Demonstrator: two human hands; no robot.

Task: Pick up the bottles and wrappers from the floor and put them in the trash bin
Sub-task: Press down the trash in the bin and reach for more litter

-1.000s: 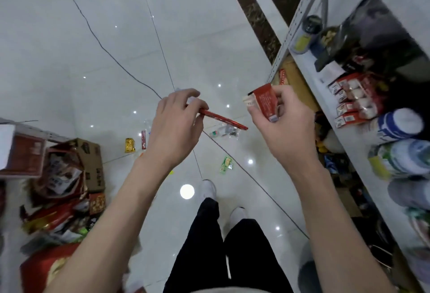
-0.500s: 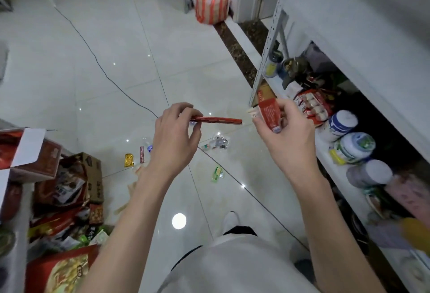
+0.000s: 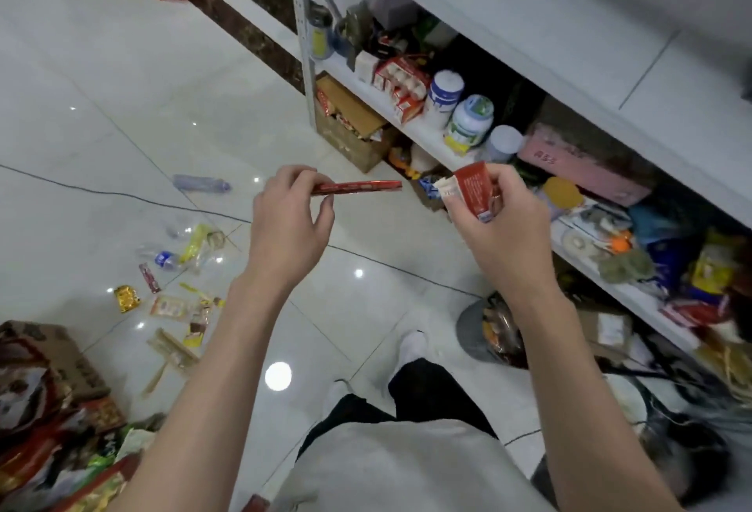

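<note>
The view has swung right: on the glossy white tiled floor (image 3: pixel 122 84), a round grey trash bin (image 3: pixel 464 328) now shows beside the person's feet, so the drop looks close. The left hand (image 3: pixel 285 222) still pinches a long flat red wrapper (image 3: pixel 358 187); the right hand (image 3: pixel 500 226) grips a small red-and-white packet (image 3: pixel 468 190).

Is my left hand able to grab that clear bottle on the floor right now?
Probably not yet. The left hand is pinching a red wrapper, so its fingers are taken. The bottle lies in the open on the floor, nothing on it.
</note>
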